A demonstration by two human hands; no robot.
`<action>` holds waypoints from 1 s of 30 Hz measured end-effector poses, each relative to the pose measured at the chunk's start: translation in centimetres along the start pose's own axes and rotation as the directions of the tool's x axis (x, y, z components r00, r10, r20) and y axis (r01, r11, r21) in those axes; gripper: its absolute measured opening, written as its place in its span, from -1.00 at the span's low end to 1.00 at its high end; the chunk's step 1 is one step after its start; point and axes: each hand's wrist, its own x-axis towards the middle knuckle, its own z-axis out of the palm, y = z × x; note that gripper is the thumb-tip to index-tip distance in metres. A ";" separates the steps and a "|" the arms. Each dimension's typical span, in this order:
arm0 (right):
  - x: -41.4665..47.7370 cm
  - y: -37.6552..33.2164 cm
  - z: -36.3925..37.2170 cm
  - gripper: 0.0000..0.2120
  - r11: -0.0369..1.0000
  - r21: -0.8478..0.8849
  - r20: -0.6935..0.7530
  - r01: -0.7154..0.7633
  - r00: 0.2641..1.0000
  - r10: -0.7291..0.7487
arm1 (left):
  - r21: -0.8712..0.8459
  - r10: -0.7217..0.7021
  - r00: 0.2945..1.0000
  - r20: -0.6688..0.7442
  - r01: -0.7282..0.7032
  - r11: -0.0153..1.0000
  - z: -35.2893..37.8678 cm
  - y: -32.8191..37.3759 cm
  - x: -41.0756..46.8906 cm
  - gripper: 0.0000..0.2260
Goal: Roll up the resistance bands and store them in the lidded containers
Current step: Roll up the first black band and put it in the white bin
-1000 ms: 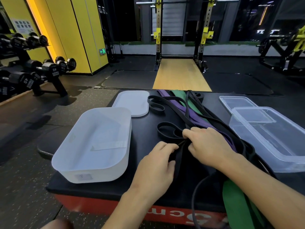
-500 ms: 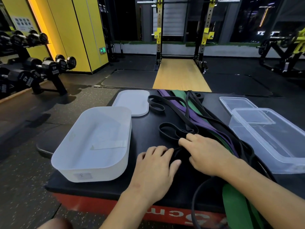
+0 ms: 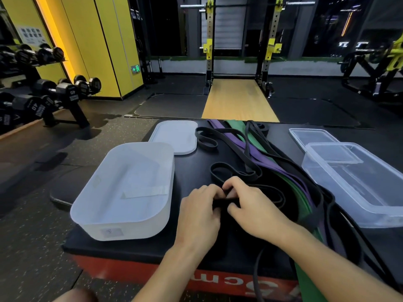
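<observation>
One black band [image 3: 221, 203], mostly hidden, in left hand [image 3: 197, 212] and right hand [image 3: 253, 207]

Black band [image 3: 225, 203], purple band [image 3: 256, 152], green band [image 3: 234, 123]: loose, tangled, centre. White box [image 3: 130, 182] left, clear box [image 3: 370, 192] right, open; lids [image 3: 174, 136] behind.

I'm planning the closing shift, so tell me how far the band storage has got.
Done: setup. White container and clear container stand open, white lid and clear lid beside them, no bands inside. In hand: left hand and right hand share a grip on one black band, apparently rolling its end. Left: that roll, the purple band, green band and other black bands lying loose, then lidding.
</observation>
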 end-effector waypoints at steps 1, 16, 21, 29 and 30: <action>0.0 0.3 0.0 -0.72 1.000 -0.021 -0.009 0.016 1.000 -0.016 | 0.008 -0.004 1.000 0.010 0.003 1.000 0.0 -0.3 0.0 -0.70; -0.8 2.2 1.6 -0.79 0.943 -0.309 -0.241 0.128 0.948 -0.207 | -0.344 -0.126 0.991 -0.041 0.105 0.933 -0.5 -1.8 -0.2 -0.76; -0.9 2.2 1.6 -0.81 0.965 -0.259 -0.351 0.038 0.927 -0.130 | -0.406 -0.135 0.990 -0.041 0.107 0.907 -0.5 -1.6 -0.1 -0.66; -0.9 2.3 1.8 -0.64 0.912 -0.375 -0.178 0.165 0.953 -0.246 | -0.463 -0.186 0.979 -0.080 0.129 0.877 -0.6 -2.3 -0.4 -0.87; -0.9 2.3 1.8 -0.64 0.914 -0.363 -0.168 0.181 0.952 -0.255 | -0.462 -0.180 0.980 -0.081 0.123 0.879 -0.6 -2.2 -0.5 -0.87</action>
